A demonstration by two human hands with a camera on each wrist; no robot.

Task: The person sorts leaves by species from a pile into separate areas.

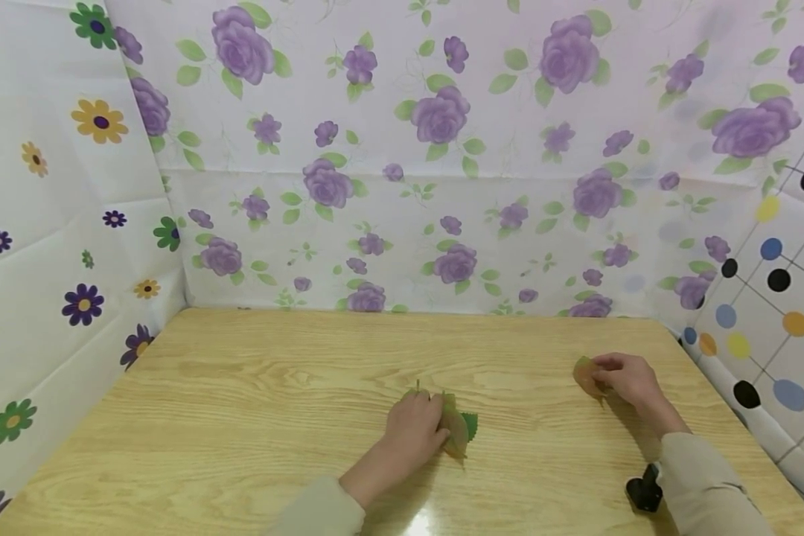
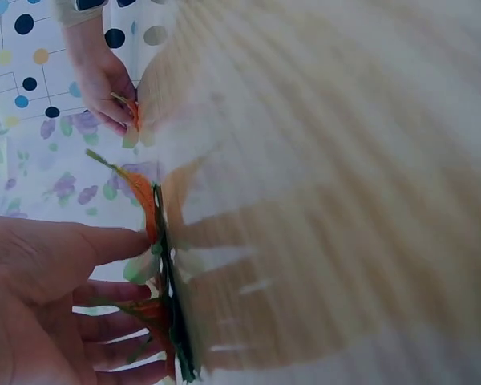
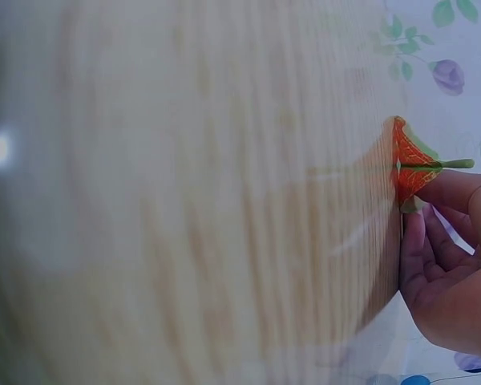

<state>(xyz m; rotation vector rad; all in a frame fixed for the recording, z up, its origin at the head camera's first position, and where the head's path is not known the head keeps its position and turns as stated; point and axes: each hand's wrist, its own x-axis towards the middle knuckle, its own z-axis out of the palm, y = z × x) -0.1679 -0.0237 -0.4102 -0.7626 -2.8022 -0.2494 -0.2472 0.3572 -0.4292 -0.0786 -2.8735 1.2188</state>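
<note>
On the table my left hand [image 1: 412,424] rests on a small group of leaves [image 1: 457,430], orange-brown and green, with toothed dark green edges showing beside the thumb. In the left wrist view the thumb touches an orange leaf [image 2: 144,196] with a green stem, and the fairly straight fingers lie over another leaf [image 2: 156,317]. Farther right, my right hand [image 1: 630,380] pinches a single orange leaf [image 1: 586,376] with a green edge between thumb and fingers, at the table surface. The right wrist view shows this leaf's red-orange face [image 3: 413,164] and green stem.
The wood-grain table [image 1: 241,402] is bounded by a purple-flowered sheet [image 1: 402,223] behind, a flower-printed sheet [image 1: 47,223] at left and a dotted sheet [image 1: 770,357] at right. A black device [image 1: 645,491] is at the right wrist.
</note>
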